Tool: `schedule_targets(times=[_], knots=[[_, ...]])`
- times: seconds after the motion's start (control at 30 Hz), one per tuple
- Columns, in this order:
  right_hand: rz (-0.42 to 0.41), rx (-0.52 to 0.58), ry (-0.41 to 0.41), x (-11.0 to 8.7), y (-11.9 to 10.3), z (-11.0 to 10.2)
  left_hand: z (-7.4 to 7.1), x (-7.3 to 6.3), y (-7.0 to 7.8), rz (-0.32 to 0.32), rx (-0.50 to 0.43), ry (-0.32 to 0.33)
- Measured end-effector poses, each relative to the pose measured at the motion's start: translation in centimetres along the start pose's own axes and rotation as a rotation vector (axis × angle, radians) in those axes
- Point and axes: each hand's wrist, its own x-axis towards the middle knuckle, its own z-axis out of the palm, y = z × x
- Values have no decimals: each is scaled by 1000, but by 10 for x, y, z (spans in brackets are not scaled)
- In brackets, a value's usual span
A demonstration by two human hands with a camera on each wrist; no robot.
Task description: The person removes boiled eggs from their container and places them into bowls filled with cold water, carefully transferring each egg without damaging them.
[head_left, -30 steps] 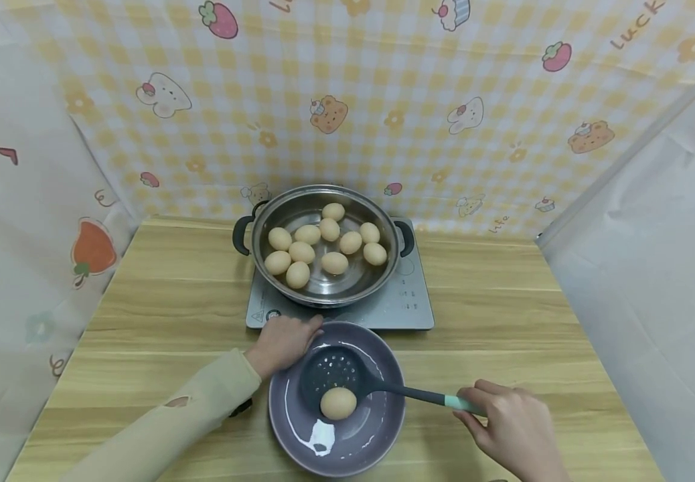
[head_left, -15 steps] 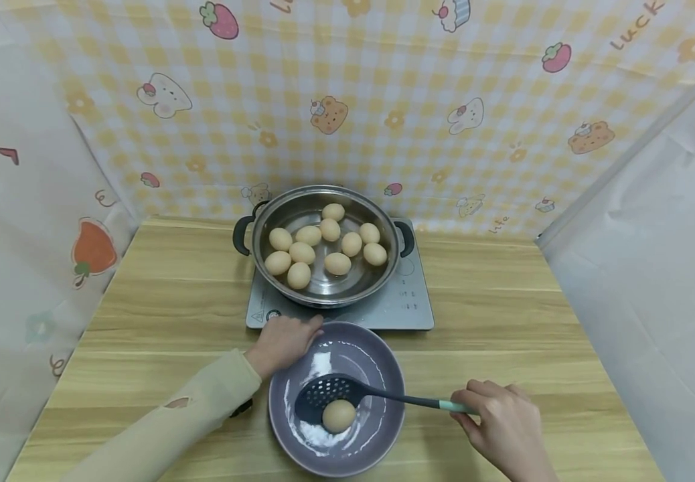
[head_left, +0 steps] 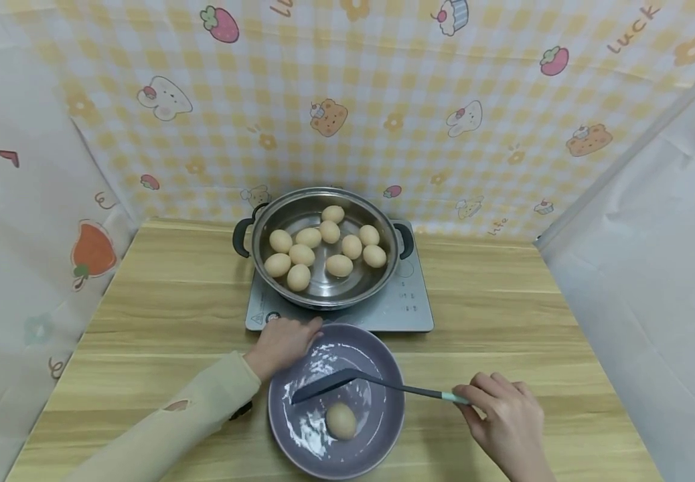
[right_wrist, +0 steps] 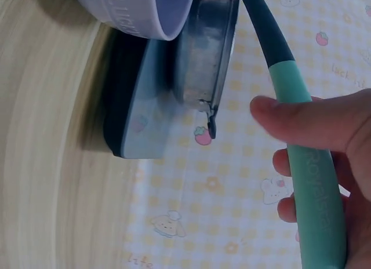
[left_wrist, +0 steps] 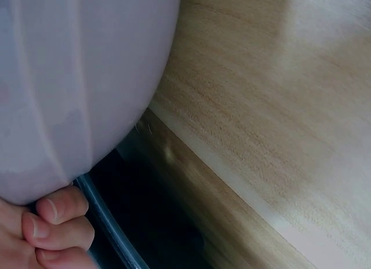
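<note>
My right hand (head_left: 501,420) grips the mint-green handle (right_wrist: 313,182) of a dark slotted skimmer (head_left: 329,385). The skimmer's head is tilted up on its edge over a purple bowl (head_left: 386,428). One brown egg (head_left: 341,421) lies inside the bowl, in front of the skimmer head and apart from it. At the bowl's upper left rim, my left hand (head_left: 284,343) holds the bowl; its curled fingers (left_wrist: 64,214) show against the outer wall in the left wrist view, and the thumb is hidden there.
Behind the bowl, a steel pot (head_left: 347,294) with black handles holds several brown eggs (head_left: 302,254). It stands on a grey induction cooktop (head_left: 410,301). A wooden table (head_left: 492,301) carries everything, with a checked cloth (head_left: 396,67) hanging behind.
The skimmer's head has tipped from flat to steeply tilted, and the egg has slid off it into the bowl, slightly nearer me. My left hand has stayed at the rim.
</note>
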Motion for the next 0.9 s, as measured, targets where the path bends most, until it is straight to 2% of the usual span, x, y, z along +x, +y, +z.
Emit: schedule_targets(times=[0.17,0.33,0.43,0.53,0.67,0.9], knots=[[10,43,18,5,5,-2,0,-2,-3,22,-13,15],[32,123,7,19,14,-4,3,-6,-6,-2,-91,102],[51,127,12,32,19,-3,4,-5,-5,22,-80,153],[76,84,20,48,23,0,4,-4,-4,38,-31,141],[113,24,61,69,30,12,3,-3,-2,19,-20,78],[170,-101,161,96,41,49,1,-2,0,24,-24,72]])
